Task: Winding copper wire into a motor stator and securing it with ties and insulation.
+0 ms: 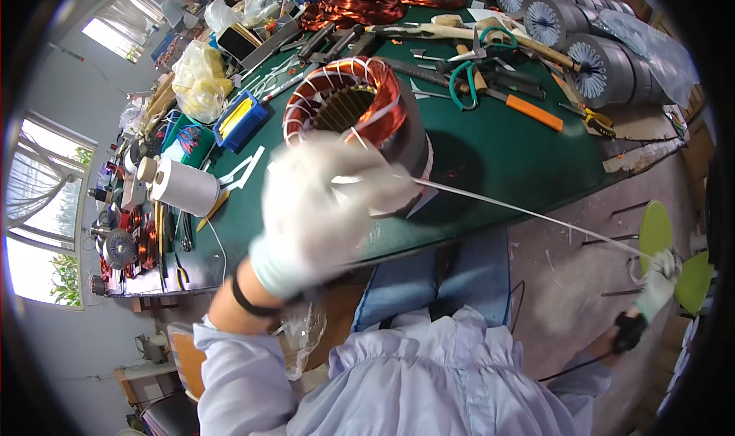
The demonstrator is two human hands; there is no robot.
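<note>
A motor stator (406,133) with copper windings stands at the table's near edge, its bore facing up and toward me. White cord lacing (301,99) wraps its winding ring at intervals. My left hand (318,206), in a white glove, is in front of the stator's near left side, hiding part of it. Motion blurs its fingers, so their grip is unclear. A white cord (528,212) stretches taut from beside that hand out to the far right. There my right hand (660,283), also gloved, is closed on the cord, with the arm extended past the table.
On the green table (505,179) lie teal-handled scissors (464,84), an orange-handled tool (534,112) and pliers (596,120). A white cord spool (185,187) and a blue box (240,120) stand left. Grey stators (609,68) line the right back. A green stool (656,233) is near my right hand.
</note>
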